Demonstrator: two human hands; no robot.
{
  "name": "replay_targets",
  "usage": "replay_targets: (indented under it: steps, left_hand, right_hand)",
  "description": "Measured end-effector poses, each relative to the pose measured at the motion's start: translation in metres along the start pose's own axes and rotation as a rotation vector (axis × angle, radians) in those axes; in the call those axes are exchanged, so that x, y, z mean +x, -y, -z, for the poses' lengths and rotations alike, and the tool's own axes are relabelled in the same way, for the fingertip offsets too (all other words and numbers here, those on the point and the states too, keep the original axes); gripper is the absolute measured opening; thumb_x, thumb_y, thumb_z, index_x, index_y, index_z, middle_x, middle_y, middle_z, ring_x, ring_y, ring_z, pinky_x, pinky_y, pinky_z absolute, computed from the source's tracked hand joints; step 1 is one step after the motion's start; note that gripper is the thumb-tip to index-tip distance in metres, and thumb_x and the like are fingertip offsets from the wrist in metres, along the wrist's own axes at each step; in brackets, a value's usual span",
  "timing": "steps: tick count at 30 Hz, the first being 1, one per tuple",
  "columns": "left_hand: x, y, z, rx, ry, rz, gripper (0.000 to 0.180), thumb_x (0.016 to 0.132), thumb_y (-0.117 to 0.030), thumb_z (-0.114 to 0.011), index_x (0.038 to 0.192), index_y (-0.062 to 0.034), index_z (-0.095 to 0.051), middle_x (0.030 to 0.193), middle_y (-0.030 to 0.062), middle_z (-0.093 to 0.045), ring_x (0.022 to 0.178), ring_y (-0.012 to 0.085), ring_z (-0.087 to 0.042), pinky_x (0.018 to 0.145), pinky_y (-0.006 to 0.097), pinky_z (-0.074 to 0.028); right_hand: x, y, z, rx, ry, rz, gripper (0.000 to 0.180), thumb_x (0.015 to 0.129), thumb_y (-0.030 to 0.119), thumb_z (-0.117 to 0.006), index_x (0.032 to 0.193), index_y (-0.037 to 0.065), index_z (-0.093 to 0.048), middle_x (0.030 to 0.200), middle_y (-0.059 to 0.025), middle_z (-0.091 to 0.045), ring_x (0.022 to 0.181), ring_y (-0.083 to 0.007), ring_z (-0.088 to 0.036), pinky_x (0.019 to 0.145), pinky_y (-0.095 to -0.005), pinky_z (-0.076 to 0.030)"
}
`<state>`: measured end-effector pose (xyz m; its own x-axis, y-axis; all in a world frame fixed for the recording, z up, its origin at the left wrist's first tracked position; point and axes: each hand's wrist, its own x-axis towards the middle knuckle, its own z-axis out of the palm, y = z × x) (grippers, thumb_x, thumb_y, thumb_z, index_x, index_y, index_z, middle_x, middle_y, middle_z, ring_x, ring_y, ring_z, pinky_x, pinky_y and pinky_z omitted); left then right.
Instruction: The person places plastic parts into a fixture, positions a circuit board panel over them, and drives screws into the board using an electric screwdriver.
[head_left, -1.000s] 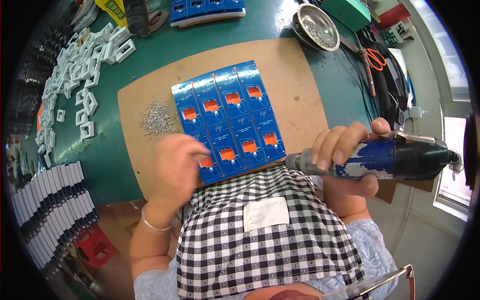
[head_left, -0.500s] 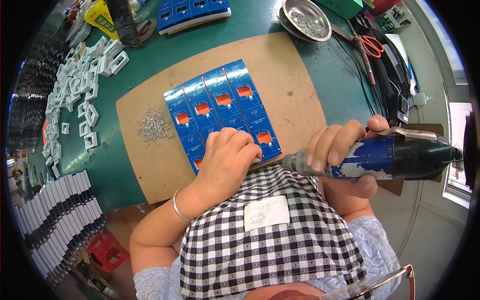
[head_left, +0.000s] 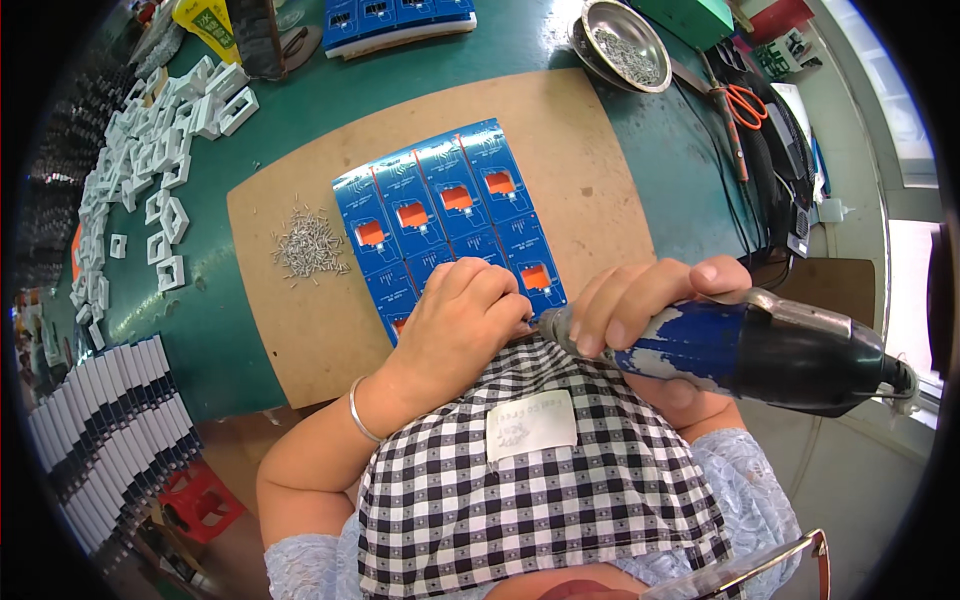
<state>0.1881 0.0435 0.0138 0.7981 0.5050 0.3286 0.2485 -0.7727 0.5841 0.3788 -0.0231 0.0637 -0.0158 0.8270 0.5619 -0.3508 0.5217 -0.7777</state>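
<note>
A blue circuit-board panel (head_left: 440,215) with orange cut-outs lies on a brown board (head_left: 560,130). My left hand (head_left: 465,320) rests on the panel's near edge with its fingertips pinched together; what they pinch is hidden. My right hand (head_left: 650,300) grips a blue and black electric screwdriver (head_left: 760,345), lying nearly level, its tip pointing left at my left fingertips by the panel's near right corner. A heap of small silver screws (head_left: 308,245) lies on the board left of the panel.
A metal bowl of screws (head_left: 622,45) stands at the back right, with orange-handled scissors (head_left: 742,102) and cables beyond. White plastic frames (head_left: 150,160) spread over the green table on the left. Rows of dark and white parts (head_left: 100,450) lie at lower left. More blue panels (head_left: 395,18) sit at the back.
My left hand slid right along the panel's near edge to meet the screwdriver tip. The screwdriver stayed in my right hand and shifted a little towards the panel.
</note>
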Motion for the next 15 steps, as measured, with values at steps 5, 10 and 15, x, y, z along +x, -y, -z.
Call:
replay_targets:
  steps: [5, 10, 15]
  left_hand:
    - [-0.002, 0.003, 0.002, -0.033, 0.002, 0.009, 0.026, 0.064, -0.012, -0.076, 0.086, -0.0105, -0.063, 0.096, 0.0026, -0.057, 0.098, 0.0244, -0.053, 0.084, 0.038, -0.042]
    - [-0.004, 0.006, -0.002, -0.037, -0.049, -0.018, 0.022, 0.069, -0.017, -0.073, 0.088, -0.0114, -0.063, 0.095, 0.0029, -0.055, 0.098, 0.0242, -0.052, 0.083, 0.038, -0.042]
    - [-0.005, 0.004, -0.004, -0.062, -0.033, 0.01, 0.022, 0.07, -0.021, -0.072, 0.086, -0.0107, -0.061, 0.095, 0.0027, -0.054, 0.097, 0.0215, -0.05, 0.083, 0.036, -0.041]
  right_hand:
    - [0.004, -0.007, -0.002, -0.014, 0.063, 0.015, 0.068, 0.085, 0.024, -0.074, 0.135, 0.007, -0.03, 0.088, -0.0179, -0.058, 0.076, -0.0283, -0.06, 0.069, -0.0421, -0.051]
    - [0.009, -0.013, -0.011, -0.056, 0.156, 0.085, 0.068, 0.085, 0.024, -0.075, 0.132, 0.006, -0.029, 0.09, -0.0202, -0.057, 0.075, -0.0291, -0.06, 0.065, -0.042, -0.052]
    - [0.021, -0.014, -0.016, -0.118, 0.252, 0.03, 0.066, 0.084, 0.027, -0.076, 0.128, 0.007, -0.03, 0.088, -0.0176, -0.059, 0.075, -0.029, -0.062, 0.063, -0.0416, -0.052]
